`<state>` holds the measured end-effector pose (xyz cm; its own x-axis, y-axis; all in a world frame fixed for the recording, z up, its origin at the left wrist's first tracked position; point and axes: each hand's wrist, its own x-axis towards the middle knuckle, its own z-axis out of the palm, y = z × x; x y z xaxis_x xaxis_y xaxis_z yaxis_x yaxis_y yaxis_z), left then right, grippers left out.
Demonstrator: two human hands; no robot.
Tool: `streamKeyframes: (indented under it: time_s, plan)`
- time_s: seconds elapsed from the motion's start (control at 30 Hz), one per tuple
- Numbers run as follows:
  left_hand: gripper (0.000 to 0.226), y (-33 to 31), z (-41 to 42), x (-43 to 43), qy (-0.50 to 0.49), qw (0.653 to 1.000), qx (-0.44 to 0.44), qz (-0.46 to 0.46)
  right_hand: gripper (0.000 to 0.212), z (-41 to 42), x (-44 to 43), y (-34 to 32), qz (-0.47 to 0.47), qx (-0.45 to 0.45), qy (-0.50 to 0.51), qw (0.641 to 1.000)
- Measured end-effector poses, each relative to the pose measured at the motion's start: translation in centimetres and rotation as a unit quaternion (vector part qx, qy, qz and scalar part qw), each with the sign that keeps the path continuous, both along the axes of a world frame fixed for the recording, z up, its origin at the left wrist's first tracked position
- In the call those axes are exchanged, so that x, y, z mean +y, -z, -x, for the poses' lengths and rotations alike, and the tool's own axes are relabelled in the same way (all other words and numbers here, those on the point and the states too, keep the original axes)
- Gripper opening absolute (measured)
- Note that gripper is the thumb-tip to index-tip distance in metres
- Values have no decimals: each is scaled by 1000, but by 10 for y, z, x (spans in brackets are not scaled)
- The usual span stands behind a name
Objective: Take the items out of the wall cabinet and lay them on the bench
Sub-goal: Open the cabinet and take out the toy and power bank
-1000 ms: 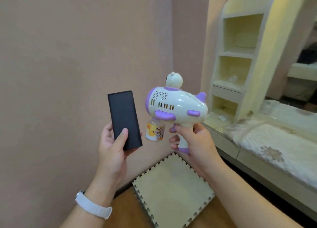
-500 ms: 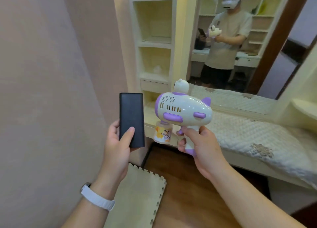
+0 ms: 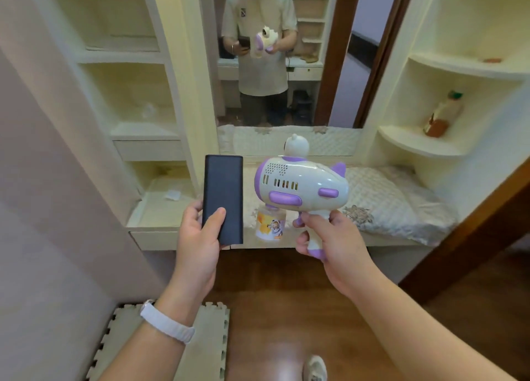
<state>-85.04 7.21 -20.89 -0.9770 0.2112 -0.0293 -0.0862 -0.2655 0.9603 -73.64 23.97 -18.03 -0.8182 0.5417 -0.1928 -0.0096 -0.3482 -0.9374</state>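
Short of the cream quilted bench (image 3: pixel 401 208), which ran from 12 to 3 o'clock ahead, both items were aloft over the dark wooden floor (image 3: pixel 286 294), neither yet laid down. Risks, as judged: the flat black rectangular power bank (image 3: pixel 223 197) was smooth and pinched low, so it could slide out on the reach; the white-and-purple plastic toy bubble gun (image 3: pixel 298 185) was top-heavy, with a small cartoon-labelled bottle (image 3: pixel 271 224) hanging beneath its muzzle, and could topple or spill if set upright on the soft cover. Left hand (image 3: pixel 198 243), at 9 o'clock of the toy: thumb flat across the bank's face, fingers (image 3: pixel 194 208) curled round its left edge, lower half only. Right hand (image 3: pixel 329 237): fingers wrapped tight round the gun's grip, forefinger up near the trigger.
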Motion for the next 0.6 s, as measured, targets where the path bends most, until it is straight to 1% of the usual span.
streamKeyframes:
  time_s: [0.17, 0.33, 0.43, 0.6]
  plan:
    - [31, 11, 27, 72, 11, 999, 7, 34, 20, 29, 68, 18, 30, 5, 19, 999]
    - [31, 25, 56, 152, 11, 998, -32, 53, 17, 54, 151, 28, 17, -15, 19, 1000]
    - [29, 32, 70, 198, 8, 996, -49, 78, 14, 69, 205, 37, 25, -28, 21, 999]
    - [34, 40, 92, 247, -13, 993, -64, 102, 16, 96, 271, 54, 36, -54, 4, 998]
